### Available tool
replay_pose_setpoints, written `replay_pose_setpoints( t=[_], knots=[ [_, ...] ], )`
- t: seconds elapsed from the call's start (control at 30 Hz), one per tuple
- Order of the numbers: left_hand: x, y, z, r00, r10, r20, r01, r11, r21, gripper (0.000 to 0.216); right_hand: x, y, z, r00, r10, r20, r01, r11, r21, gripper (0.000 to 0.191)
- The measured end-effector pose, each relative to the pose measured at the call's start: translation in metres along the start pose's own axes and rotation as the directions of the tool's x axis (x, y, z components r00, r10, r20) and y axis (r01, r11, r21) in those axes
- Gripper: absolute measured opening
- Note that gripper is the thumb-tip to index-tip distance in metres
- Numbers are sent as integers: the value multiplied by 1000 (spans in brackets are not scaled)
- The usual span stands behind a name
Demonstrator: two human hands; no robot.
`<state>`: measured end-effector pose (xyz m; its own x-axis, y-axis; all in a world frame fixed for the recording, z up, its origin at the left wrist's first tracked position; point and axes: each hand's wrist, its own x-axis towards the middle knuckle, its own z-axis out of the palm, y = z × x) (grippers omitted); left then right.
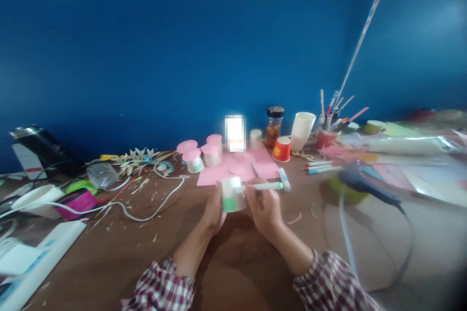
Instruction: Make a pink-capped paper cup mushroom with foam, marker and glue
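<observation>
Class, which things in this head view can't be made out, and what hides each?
In the head view:
- Left hand's fingertips: hidden by the cup.
- Marker's end nearest the cup: blurred.
- Bright rectangle: details covered by pixelation.
- White power strip: cut off by the picture's edge.
- Clear-wrapped bundle at right: contents blurred.

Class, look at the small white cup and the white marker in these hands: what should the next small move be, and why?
The left hand holds the small white cup, its side only partly green, and the right hand points a green-ended white marker at it, so the next move is probably to stroke the marker beside the green patch.
</observation>
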<state>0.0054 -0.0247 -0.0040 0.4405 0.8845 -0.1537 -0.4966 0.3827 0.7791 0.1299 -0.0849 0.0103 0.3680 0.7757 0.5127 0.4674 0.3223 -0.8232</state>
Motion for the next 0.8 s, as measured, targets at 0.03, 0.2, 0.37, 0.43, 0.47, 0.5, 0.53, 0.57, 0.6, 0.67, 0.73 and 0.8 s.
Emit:
replay_pose_setpoints(
  t=[0.03,0.2,0.37,0.43,0.47,0.5,0.53,0.57,0.6,0.67,0.73,0.8],
  knots=[
    [0,0,0,1000,4,-5,-4,1000,2,52,0,0,0,1000,-8,-1,8,1000,-7,21],
    [0,0,0,1000,13,-5,-13,1000,21,53,1,-2,0,999,-35,-22,34,999,-41,21],
    [1,-1,-1,999,22,-25,-21,1000,16,51,2,-2,-1,998,-29,-52,25,996,-85,19],
    [3,-2,-3,1000,20,-17,-20,1000,17,51,2,0,-1,998,-31,-63,26,997,-79,18],
    [3,-2,-3,1000,18,-13,-18,1000,16,51,2,0,-1,997,-30,-68,25,997,-73,18],
    [4,-3,-4,1000,16,-11,-16,1000,15,51,2,0,-1,997,-27,-72,22,998,-67,17],
    [4,-3,-5,1000,13,-12,-13,1000,15,51,2,0,-1,997,-24,-75,19,998,-63,17],
    [5,-3,-5,1000,11,-14,-11,1000,14,51,2,0,-1,997,-20,-79,15,998,-62,16],
    [5,-3,-5,1000,10,-15,-10,1000,13,51,3,0,-1,996,-18,-84,13,998,-62,16],
    [4,-3,-5,1000,9,-12,-9,1000,11,51,3,-1,-1,995,-21,-93,15,998,-65,16],
    [3,-2,-3,1000,10,-21,-9,1000,14,52,4,-1,-1,995,-27,-94,20,997,-73,16],
    [2,0,-1,999,12,-37,-11,1000,27,52,4,-2,-2,995,-30,-93,22,997,-78,16]
  ],
)
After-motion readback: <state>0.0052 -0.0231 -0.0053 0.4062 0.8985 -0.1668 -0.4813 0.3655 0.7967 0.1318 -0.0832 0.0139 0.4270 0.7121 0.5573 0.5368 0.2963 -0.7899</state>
